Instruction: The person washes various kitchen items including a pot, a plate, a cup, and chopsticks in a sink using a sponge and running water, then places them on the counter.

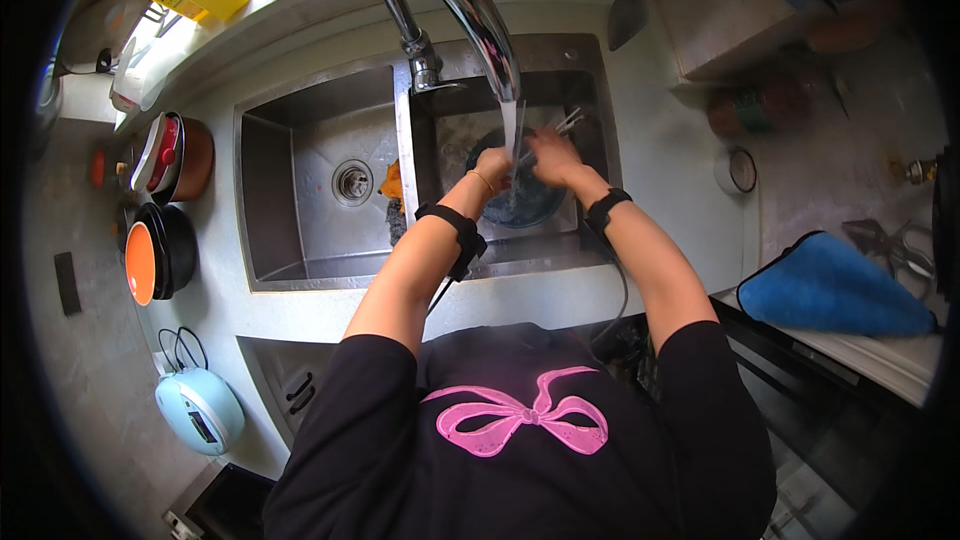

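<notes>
Water runs from the chrome faucet (504, 52) into the right bowl of a steel double sink (424, 195). A dark round basin (529, 206) with water in it sits there, below my hands. My left hand (495, 165) is beside the stream with its fingers curled, and what they hold is hidden. Just to its right, my right hand (553, 155) is bent over thin pale sticks (571, 120), probably chopsticks. Their ends stick out past its far side, and its fingers hide the rest.
An orange scrap (391, 181) and a dark scouring pad (396, 221) lie beside the divider in the left bowl. Stacked pots (193, 157) and pans (174, 251) line the left counter. A blue cloth (829, 289) and a tape roll (736, 170) are at right.
</notes>
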